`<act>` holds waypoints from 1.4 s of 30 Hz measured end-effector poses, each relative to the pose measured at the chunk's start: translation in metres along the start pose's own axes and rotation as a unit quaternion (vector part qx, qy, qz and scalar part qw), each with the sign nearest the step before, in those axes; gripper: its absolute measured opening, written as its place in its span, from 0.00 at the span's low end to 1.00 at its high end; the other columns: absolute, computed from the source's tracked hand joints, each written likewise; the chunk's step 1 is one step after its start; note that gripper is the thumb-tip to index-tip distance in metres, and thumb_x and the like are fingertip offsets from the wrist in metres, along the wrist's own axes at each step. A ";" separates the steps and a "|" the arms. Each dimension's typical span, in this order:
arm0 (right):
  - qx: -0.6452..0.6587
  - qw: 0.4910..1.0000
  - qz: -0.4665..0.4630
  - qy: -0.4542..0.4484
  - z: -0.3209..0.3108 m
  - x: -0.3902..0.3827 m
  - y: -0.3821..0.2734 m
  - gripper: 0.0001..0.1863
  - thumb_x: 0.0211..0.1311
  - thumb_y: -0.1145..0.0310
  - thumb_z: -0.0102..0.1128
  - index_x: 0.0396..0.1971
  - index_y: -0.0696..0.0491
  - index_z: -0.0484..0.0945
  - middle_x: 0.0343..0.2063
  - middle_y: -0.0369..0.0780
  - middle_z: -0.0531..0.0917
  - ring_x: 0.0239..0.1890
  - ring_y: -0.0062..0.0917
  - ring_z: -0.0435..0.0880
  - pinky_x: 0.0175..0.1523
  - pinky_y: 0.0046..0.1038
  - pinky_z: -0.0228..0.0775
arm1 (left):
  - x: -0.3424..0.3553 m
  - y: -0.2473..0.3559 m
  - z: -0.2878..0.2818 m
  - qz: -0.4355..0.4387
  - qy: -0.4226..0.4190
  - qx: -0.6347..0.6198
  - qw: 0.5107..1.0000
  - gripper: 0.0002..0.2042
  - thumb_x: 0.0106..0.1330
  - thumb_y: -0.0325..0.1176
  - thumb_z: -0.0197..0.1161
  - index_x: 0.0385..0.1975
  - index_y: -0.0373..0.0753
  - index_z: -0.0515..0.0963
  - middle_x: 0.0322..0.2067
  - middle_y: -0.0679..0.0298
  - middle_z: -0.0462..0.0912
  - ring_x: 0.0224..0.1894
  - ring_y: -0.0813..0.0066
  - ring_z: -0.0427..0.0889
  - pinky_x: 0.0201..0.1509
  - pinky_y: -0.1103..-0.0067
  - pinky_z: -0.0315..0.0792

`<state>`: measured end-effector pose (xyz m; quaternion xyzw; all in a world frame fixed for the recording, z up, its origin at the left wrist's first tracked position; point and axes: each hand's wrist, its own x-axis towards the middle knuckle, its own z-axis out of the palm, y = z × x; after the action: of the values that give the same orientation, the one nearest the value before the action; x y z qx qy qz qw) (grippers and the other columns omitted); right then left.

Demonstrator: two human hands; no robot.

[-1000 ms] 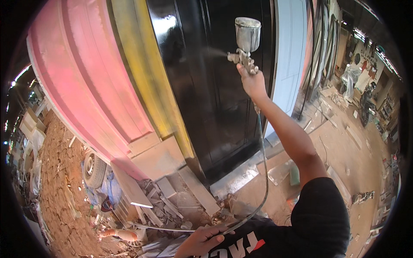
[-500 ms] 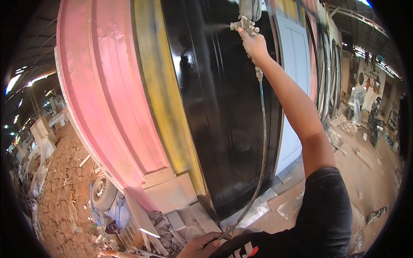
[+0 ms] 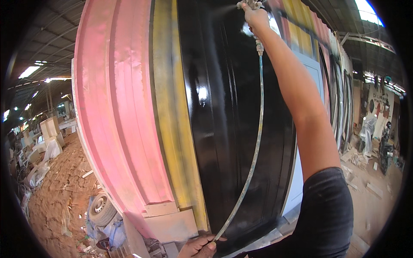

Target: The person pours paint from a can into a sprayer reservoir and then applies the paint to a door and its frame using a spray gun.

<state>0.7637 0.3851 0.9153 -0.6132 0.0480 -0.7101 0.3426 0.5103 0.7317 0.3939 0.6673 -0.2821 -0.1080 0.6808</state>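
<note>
Raised at the top of the view, my right hand (image 3: pixel 257 20) is wrapped round a paint spray gun (image 3: pixel 248 5), whose upper part is cut off by the frame. A faint mist leaves its nozzle toward the left. Behind it stands a glossy black panelled door (image 3: pixel 232 129), upright, with wet-looking reflections. From the gun's handle a paint-stained hose (image 3: pixel 259 124) curves down to the lower edge. There my left hand (image 3: pixel 198 248) pinches the hose between thumb and fingers, just in front of the door's bottom.
Pink corrugated sheeting (image 3: pixel 129 107) and a yellow strip (image 3: pixel 172 107) flank the door at left. A pale blue door (image 3: pixel 297 176) leans at right. Low on the left lie a wheel (image 3: pixel 102 209) and a blue plastic sheet (image 3: pixel 115 236). Board offcuts litter the ground.
The view has tilted upward, so the door sits lower and the gun is partly out of frame. My left hand has risen with the hose, which hangs straighter.
</note>
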 end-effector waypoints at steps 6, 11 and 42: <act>0.125 0.992 -0.011 0.019 0.014 0.030 -0.043 0.31 0.59 0.49 0.66 0.47 0.65 0.80 0.44 0.56 0.84 0.49 0.46 0.83 0.54 0.41 0.73 | 0.045 0.020 0.010 0.043 0.000 -0.026 0.999 0.15 0.77 0.39 0.52 0.51 0.35 0.78 0.20 0.75 0.70 0.22 0.87 0.65 0.26 0.85 0.60; 0.174 0.984 -0.042 0.020 0.015 0.047 -0.046 0.31 0.59 0.49 0.67 0.45 0.66 0.81 0.44 0.57 0.84 0.48 0.47 0.83 0.53 0.42 0.72 | 0.073 0.025 0.021 0.066 0.018 -0.011 0.998 0.16 0.77 0.41 0.51 0.51 0.36 0.77 0.19 0.73 0.70 0.21 0.85 0.67 0.26 0.84 0.61; -0.025 0.938 0.232 -0.255 -0.257 -0.551 0.263 0.15 0.64 0.56 0.67 0.36 0.54 0.79 0.21 0.30 0.76 0.20 0.13 0.70 0.23 0.20 0.62 | 0.138 -0.268 0.199 -0.195 0.093 -0.497 0.840 0.21 0.80 0.43 0.45 0.58 0.31 0.72 0.49 0.55 0.81 0.56 0.65 0.78 0.62 0.71 0.70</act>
<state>0.6511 0.3949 0.2627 -0.7538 0.1175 -0.4295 0.4833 0.5796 0.4682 0.1569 0.2875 0.0100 -0.3020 0.9089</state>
